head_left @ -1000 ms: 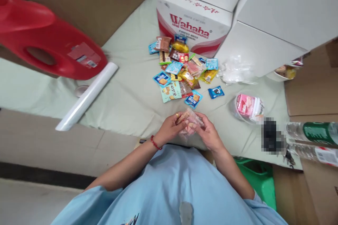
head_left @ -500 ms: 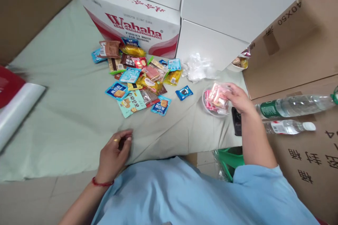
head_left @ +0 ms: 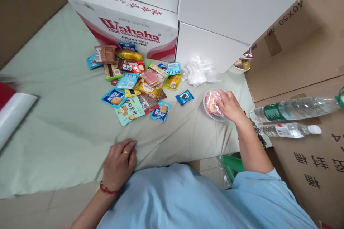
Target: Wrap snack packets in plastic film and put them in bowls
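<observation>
My right hand (head_left: 230, 107) is at the round clear plastic bowl (head_left: 216, 118), its fingers closed over a pink snack packet (head_left: 212, 101) in clear wrapping. The packet lies inside the bowl, and the fingers partly cover it. My left hand (head_left: 118, 164) rests on the cloth near the front edge, fingers curled in with nothing visible in them. To the left of the bowl lies a small dark blue snack packet (head_left: 185, 97). Farther left is a pile of assorted wrapped snacks (head_left: 148, 89), with a light green pouch (head_left: 130, 111) at its front.
A white Wahaha carton (head_left: 129, 28) and plain white boxes (head_left: 209, 43) stand behind the snacks. Crumpled clear plastic (head_left: 200, 71) lies before them. At right are a large bottle (head_left: 301, 109), a smaller bottle (head_left: 291, 130) and a cardboard box (head_left: 295, 50). Another snack-filled bowl (head_left: 240, 68) sits behind.
My right hand has lowered the pink packet into the bowl. My left hand has turned over, its back now facing up. The whole view has shifted slightly.
</observation>
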Available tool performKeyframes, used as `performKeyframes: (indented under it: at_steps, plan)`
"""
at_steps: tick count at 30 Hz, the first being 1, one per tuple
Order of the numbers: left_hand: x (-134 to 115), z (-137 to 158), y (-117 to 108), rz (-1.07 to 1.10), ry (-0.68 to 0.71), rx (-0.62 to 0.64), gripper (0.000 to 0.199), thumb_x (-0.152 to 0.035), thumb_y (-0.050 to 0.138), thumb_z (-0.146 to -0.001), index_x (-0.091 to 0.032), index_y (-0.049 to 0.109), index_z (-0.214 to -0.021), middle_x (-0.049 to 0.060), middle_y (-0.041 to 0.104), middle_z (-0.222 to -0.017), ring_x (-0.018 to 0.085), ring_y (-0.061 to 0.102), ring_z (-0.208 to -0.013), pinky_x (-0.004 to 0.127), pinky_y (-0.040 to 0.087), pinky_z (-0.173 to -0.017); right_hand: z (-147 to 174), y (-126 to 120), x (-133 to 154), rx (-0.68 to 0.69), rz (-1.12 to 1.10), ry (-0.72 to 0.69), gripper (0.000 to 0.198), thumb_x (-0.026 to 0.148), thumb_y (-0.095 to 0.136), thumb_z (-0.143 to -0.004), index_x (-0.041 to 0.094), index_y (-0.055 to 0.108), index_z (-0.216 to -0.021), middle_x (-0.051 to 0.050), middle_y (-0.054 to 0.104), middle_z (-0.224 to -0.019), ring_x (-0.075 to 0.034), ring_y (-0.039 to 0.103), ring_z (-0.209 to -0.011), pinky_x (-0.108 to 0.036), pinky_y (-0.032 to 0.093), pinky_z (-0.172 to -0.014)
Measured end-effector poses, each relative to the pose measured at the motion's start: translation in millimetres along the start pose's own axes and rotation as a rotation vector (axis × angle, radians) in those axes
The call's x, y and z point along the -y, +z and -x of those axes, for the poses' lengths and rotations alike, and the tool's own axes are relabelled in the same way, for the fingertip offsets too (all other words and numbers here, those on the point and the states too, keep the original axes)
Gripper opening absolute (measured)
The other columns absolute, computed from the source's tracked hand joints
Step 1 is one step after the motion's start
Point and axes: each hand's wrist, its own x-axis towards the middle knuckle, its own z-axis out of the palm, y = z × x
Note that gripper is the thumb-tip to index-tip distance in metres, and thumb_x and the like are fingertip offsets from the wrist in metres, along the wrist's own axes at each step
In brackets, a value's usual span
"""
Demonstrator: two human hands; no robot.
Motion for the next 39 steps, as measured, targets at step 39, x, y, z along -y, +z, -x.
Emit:
performKeyframes:
  at_steps: [39]
  plan:
    - [-1, -7, 1, -0.106, 0.059, -0.036, 0.021, -0.014, 0.059, -0.092, -0.019, 0.062, -0.112, 0.012, 0.07, -0.101, 0.027, 0.064, -0.085, 0.04, 0.054, -0.08, -89, 41, -174, -0.314, 0.108, 0.41, 0.028, 0.025, 0.052, -0.097, 0.015, 0.074, -0.108, -0.014, 0.065, -0.114, -0.023, 0.051, -0.093, -0.034, 0.039, -0.083]
